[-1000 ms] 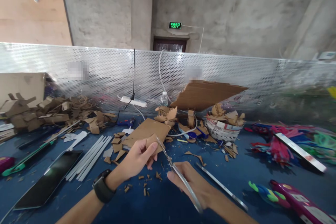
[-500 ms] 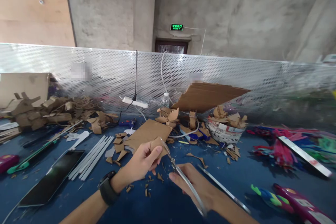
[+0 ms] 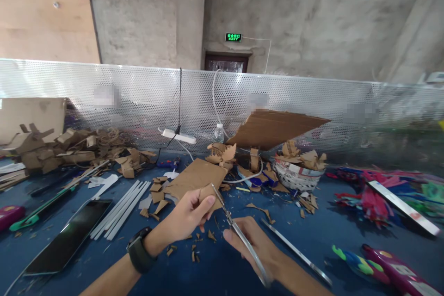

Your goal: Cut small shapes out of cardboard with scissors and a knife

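Between its thumb and fingers, my left hand (image 3: 194,210) pinches a small cardboard piece (image 3: 209,193). My right hand (image 3: 255,243) is wrapped round the handles of metal scissors (image 3: 227,212), whose blades point up and left and touch the right side of that piece. Behind my left hand lies a larger flat cardboard sheet (image 3: 197,175). Small cardboard scraps (image 3: 194,255) are scattered on the blue table (image 3: 215,277) below my hands.
White sticks (image 3: 121,210) and a dark tablet (image 3: 69,236) lie at the left. A wicker basket (image 3: 298,176) of cardboard scraps stands behind. A metal rod (image 3: 296,252) and a purple glue gun (image 3: 404,270) lie at the right. A power strip (image 3: 178,136) hangs near the mesh screen.
The scissor blades have shifted slightly against the small cardboard piece, and my left wrist has moved a little to the left. Both hands keep their hold.
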Motion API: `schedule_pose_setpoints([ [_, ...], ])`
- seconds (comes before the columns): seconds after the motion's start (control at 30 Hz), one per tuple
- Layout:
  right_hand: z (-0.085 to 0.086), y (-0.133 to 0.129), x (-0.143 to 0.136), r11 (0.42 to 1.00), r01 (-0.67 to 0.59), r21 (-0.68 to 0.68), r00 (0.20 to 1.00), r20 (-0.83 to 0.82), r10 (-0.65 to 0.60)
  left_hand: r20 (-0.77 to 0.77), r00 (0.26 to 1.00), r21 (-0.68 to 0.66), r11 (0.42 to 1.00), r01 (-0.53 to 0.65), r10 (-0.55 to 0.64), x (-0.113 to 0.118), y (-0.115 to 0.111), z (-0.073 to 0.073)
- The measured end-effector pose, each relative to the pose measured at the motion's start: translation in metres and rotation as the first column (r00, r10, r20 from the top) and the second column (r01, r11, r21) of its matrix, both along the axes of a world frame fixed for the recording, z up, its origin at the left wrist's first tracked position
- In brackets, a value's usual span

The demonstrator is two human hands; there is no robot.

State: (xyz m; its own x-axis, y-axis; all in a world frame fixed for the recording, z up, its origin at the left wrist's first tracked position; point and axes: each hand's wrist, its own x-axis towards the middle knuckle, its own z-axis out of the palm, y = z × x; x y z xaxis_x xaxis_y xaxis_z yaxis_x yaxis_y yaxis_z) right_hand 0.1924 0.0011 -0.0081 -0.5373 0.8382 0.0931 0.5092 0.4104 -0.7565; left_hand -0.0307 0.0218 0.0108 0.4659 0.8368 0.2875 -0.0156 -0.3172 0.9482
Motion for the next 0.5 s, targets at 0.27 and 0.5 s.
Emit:
schedule_pose_setpoints([
  [0.27,0.011,-0.001,0.007,0.999,-0.023,0.045,0.995,0.093,0.019,-0.009,1.0,-0.013,1.0,0.014,-0.014,0.006,-0.001,-0.01],
  [0.5,0.008,0.0,0.005,0.993,0.007,0.118,0.987,0.161,-0.027,0.031,0.998,-0.053,0.997,0.059,-0.057,0.006,0.003,-0.016],
])
